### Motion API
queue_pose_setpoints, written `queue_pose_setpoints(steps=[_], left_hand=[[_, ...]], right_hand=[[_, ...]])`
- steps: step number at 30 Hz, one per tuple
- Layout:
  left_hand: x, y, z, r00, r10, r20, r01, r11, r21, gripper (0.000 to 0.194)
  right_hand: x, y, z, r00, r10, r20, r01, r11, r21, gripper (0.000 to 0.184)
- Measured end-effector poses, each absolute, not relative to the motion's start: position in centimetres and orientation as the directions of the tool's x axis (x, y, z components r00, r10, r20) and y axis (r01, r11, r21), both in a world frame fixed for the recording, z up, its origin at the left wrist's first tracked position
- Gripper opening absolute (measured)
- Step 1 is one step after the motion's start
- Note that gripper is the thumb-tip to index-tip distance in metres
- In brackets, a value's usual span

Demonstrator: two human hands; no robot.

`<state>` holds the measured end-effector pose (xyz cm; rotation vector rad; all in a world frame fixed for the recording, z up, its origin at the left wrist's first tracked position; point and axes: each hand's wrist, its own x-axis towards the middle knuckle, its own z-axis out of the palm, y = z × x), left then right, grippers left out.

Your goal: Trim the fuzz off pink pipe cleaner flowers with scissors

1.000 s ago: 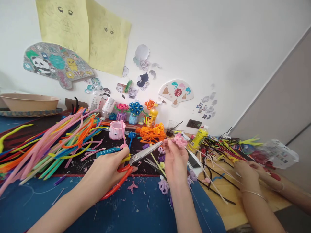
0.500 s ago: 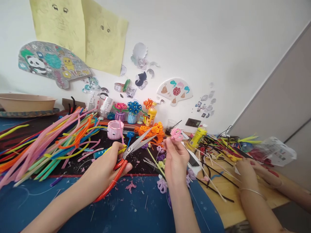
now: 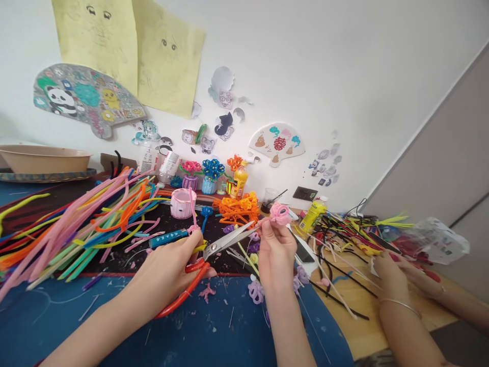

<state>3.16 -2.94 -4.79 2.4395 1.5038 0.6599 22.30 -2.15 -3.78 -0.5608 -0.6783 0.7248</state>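
My left hand [image 3: 171,267] is closed around the red-handled scissors [image 3: 214,248], their blades slightly apart and pointing right. The blade tips are at a short pink stub beside my right fingertips. Pinched in my right hand [image 3: 277,250] is a small looped flower of pink pipe cleaner [image 3: 280,214]. A pink pipe cleaner [image 3: 192,206] stands up just behind my left fingers; whether they hold it is hidden. Beyond it is a pink pot [image 3: 179,205]. Purple looped flowers [image 3: 255,291] lie beneath my right hand.
Loose pipe cleaners [image 3: 95,224] cover the left side. Orange pieces [image 3: 239,209], flower pots [image 3: 209,177] and a yellow bottle [image 3: 313,215] stand or lie toward the wall. At right, another person's hands [image 3: 393,272] work over a wooden surface [image 3: 344,326].
My left hand has moved slightly right and the scissors' blades have closed partway, their tips now at my right fingers. The pink flower has turned a little.
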Motion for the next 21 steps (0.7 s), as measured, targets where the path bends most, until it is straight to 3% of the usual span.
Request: queue_pose_setpoints(steps=[8, 21], left_hand=[[3.41, -2.80, -4.81, 0.402, 0.872, 0.278, 0.778, -0.486, 0.398, 0.015], [3.62, -2.86, -4.85, 0.460, 0.844, 0.277, 0.736, -0.537, 0.412, 0.021]], right_hand=[[22.33, -2.18, -3.80, 0.550, 0.750, 0.367, -0.420, 0.628, -0.655, 0.020], [22.62, -1.94, -4.15, 0.499, 0.797, 0.341, -0.515, 0.589, -0.622, 0.020]])
